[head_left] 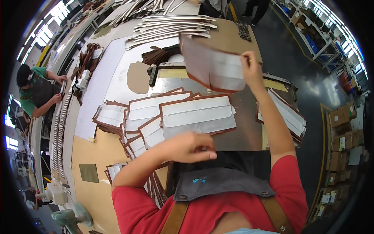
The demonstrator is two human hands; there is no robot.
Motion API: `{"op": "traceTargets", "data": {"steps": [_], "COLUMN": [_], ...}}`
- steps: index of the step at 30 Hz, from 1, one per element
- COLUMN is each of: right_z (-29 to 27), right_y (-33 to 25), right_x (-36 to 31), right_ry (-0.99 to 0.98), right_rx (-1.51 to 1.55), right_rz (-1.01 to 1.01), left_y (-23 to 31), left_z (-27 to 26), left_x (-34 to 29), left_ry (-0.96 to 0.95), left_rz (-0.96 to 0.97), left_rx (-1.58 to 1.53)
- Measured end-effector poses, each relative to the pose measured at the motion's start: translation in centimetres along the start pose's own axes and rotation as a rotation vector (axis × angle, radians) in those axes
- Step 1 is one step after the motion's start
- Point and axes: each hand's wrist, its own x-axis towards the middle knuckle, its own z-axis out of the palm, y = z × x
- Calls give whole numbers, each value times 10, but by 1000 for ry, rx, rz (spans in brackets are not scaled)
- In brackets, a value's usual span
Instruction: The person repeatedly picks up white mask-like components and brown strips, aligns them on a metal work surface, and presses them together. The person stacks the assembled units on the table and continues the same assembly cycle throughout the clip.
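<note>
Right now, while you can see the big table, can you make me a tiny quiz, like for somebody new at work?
1. Which hand grips the raised brown-edged panel?
2. True or false: the small olive square shows in the left half of the picture.
3. Pick one. The apron bib is:
A) bright yellow
B) dark grey
C) white

Key:
1. The right hand
2. True
3. B
</note>
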Motion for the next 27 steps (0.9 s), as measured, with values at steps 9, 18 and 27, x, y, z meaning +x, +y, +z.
{"op": "traceTargets", "data": {"steps": [9,18,27], "right_z": [19,3,1], "right_y": [38,22,15], "right_x": [-19,-60,-52], "right_ry": [-251,-456,-451], "right_rx": [-367,-620,-612], "right_rz": [119,-257,-256], "left_y": [-127,-126,-129], "left_z": [-44,-46,-50], "left_x": [79,77,85], "left_ry": [496,435,475], "left_rz": [-430,-440,-413], "left_rx": [1040,931,923]}}
